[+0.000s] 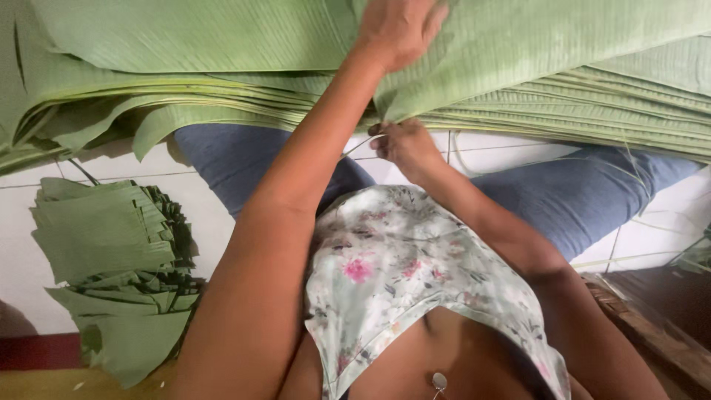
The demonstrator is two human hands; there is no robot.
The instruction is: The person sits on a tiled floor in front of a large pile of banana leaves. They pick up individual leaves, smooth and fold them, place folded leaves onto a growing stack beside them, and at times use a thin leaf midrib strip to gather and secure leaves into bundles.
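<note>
A thick stack of large green banana leaves (185, 44) lies across my lap and fills the top of the view. My left hand (400, 30) rests flat on the top leaf near the middle, fingers spread, pressing it down. My right hand (404, 144) is lower, at the near edge of the stack, pinching the edge of the top leaf and a thin pale strip of leaf rib (355, 146). My legs in blue trousers (585, 200) show under the leaves.
A pile of cut, folded leaf pieces (111, 237) lies on the white tiled floor (511, 155) at my left. A dark wooden edge (652, 326) is at the lower right. Thin leaf strips trail over the floor on the right.
</note>
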